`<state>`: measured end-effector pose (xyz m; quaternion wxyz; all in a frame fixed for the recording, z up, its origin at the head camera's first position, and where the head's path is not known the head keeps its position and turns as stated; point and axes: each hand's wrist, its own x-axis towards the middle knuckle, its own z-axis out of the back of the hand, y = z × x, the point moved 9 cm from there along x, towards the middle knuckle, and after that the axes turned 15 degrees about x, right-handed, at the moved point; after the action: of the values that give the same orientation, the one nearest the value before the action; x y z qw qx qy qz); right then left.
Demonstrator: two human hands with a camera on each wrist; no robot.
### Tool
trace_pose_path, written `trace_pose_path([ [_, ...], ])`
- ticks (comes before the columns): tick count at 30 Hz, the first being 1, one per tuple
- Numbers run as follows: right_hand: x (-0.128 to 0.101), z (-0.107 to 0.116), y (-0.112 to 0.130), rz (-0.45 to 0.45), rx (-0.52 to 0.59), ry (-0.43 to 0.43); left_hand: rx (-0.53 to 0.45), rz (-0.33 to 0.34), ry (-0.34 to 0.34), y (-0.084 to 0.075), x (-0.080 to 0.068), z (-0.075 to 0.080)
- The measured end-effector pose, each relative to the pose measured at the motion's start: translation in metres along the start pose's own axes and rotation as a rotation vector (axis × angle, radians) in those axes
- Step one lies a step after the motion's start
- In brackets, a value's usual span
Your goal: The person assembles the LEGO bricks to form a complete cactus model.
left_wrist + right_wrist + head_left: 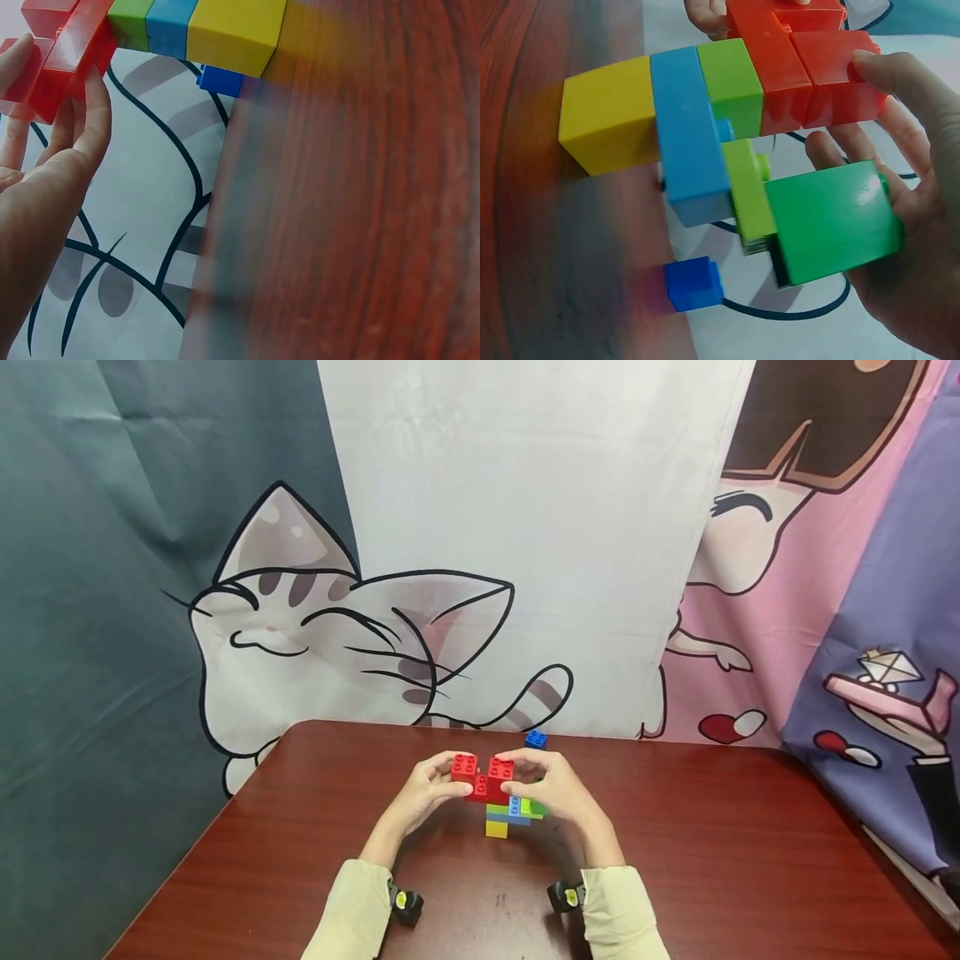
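Note:
A toy-brick build (495, 793) stands on the brown table (675, 860), held between both hands. Two red bricks (464, 766) top it on a wider red one, over a green, blue and yellow column (497, 828). My left hand (456, 775) pinches the left red brick (60, 60), fingers (94, 120) behind it. My right hand (521, 773) grips the right red brick (832, 75) with the thumb, while its palm cups a dark green brick (829, 221) that sticks out sideways. The yellow brick (607, 116) rests against the tabletop.
A small blue brick (536, 740) lies alone on the table behind the build, also seen as the blue brick (694, 283) near the far edge. A cartoon cat cloth (337, 627) hangs behind the table. Black wrist cameras (405, 903) sit on both sleeves.

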<state>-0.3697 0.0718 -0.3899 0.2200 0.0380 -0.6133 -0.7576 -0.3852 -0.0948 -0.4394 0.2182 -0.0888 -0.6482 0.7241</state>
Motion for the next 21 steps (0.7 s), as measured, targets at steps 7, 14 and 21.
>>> trace_pose_path([
  [7,-0.0023,-0.0035,0.0017,-0.005,0.025,0.005,0.005,0.012,0.003,0.0031,-0.0021,0.0010],
  [14,0.0002,0.0005,-0.0025,-0.024,0.018,-0.001,0.010,0.008,-0.003,0.0044,-0.0009,0.0002],
  [21,0.0021,0.0015,-0.0026,-0.039,0.027,-0.006,0.003,0.012,-0.004,0.0052,0.0015,0.0001],
])
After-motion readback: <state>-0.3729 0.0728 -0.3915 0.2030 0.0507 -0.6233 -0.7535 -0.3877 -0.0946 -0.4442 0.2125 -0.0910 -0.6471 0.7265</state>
